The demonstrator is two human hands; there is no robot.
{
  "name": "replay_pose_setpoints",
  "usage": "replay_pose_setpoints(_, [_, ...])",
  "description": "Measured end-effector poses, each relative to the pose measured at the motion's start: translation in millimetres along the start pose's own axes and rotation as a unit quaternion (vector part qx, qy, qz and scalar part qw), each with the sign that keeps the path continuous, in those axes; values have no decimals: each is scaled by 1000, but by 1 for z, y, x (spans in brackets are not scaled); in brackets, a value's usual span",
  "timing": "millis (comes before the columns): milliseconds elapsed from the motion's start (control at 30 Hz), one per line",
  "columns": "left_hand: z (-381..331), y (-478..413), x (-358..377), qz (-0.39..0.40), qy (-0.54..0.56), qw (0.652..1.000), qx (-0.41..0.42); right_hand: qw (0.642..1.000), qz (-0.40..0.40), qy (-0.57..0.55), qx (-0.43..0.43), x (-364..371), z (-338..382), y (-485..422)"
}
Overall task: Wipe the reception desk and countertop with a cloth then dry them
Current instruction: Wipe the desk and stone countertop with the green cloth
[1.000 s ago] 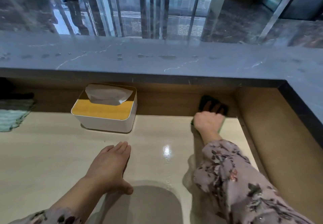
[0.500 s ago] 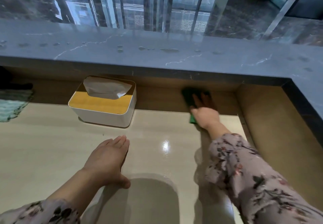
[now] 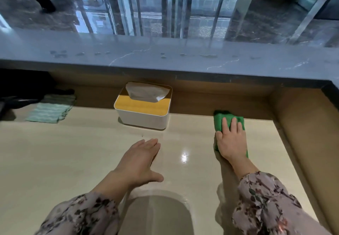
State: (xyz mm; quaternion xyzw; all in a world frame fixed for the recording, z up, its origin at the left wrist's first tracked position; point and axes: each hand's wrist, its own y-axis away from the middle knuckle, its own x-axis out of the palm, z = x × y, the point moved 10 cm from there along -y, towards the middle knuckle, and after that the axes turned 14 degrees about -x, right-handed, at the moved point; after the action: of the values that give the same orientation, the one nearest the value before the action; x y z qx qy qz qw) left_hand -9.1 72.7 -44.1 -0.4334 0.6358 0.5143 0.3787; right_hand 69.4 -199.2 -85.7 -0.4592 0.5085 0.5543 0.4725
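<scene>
A green cloth lies flat on the beige desk near its back right corner. My right hand presses on the cloth with straight fingers, covering most of it. My left hand rests palm down on the desk in the middle, fingers straight, holding nothing. Above and behind runs the grey marble countertop, with several wet marks along it.
A white tissue box with a yellow lid stands at the back of the desk, left of the cloth. A folded pale green towel lies at the back left beside a dark object. A wooden side wall bounds the desk on the right.
My right hand has pulled the green cloth back from under the countertop towards me and a little left. The left hand has stayed in place.
</scene>
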Motion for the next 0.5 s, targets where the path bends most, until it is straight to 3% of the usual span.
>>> replay_pose_setpoints(367, [194, 45, -40, -35, 35, 994, -99, 995, 37, -81, 44, 22, 201, 75])
replay_pose_setpoints(500, [254, 56, -45, -49, 72, 990, -115, 994, 42, -93, -24, 23, 301, 80])
